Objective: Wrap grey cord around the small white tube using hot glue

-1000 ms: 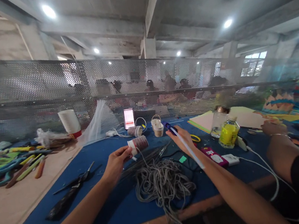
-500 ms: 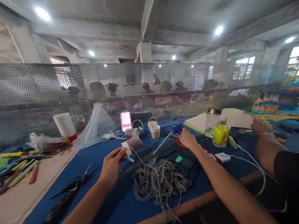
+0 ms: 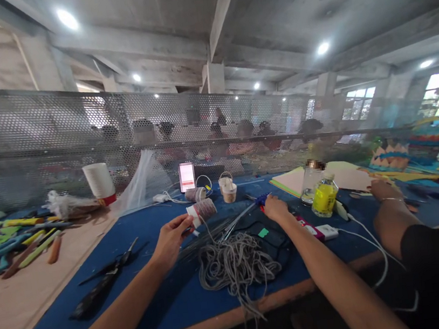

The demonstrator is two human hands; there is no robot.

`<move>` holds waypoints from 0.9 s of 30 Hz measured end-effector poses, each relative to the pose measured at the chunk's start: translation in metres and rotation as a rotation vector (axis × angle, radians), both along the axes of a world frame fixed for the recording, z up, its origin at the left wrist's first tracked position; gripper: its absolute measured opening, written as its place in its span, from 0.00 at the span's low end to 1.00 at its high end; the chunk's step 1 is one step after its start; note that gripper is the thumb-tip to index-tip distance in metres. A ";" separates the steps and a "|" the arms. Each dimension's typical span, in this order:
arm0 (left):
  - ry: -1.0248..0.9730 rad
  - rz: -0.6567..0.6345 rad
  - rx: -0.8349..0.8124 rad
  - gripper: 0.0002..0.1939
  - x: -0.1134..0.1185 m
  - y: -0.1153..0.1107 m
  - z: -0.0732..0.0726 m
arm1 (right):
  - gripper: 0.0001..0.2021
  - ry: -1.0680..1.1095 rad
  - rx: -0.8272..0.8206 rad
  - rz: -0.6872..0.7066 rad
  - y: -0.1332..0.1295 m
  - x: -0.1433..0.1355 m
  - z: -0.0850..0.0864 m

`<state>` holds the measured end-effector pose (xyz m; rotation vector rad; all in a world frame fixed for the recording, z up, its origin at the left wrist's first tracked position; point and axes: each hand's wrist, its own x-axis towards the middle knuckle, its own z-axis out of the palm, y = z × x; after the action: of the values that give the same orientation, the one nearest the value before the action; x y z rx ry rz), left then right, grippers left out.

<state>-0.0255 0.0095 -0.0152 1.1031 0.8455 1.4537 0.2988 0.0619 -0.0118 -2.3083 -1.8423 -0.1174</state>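
Observation:
My left hand (image 3: 177, 234) pinches the white end of a small cup-like piece wrapped in grey cord (image 3: 205, 211). A strand runs from it down to a loose heap of grey cord (image 3: 238, 268) at the table's middle. My right hand (image 3: 275, 209) is closed at a blue tool (image 3: 263, 199), with something red beside the fingers; the fingers partly cover it. Behind the wrapped piece stand another cord-wrapped roll (image 3: 195, 195) and a small basket-like cup (image 3: 229, 190). A lit phone (image 3: 187, 177) leans upright at the back.
Black-handled pliers (image 3: 101, 284) lie left on the blue table (image 3: 155, 318). Stacked paper cups (image 3: 99, 182) stand behind them. At right are a yellow-labelled bottle (image 3: 324, 197), a white charger (image 3: 327, 231) with cables, and another person's arm (image 3: 391, 211).
The view has shifted slightly. My left hand and the wrapped piece appear a little further right. My right hand stays at the blue tool, its fingers slightly lower.

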 end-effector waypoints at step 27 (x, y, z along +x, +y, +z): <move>0.152 0.017 0.048 0.18 0.001 0.000 -0.002 | 0.08 0.597 0.376 0.839 -0.048 -0.132 0.011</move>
<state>-0.0248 0.0099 -0.0171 1.2573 0.9327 1.4238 0.1672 0.0139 -0.0007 -1.0343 -2.0309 0.2848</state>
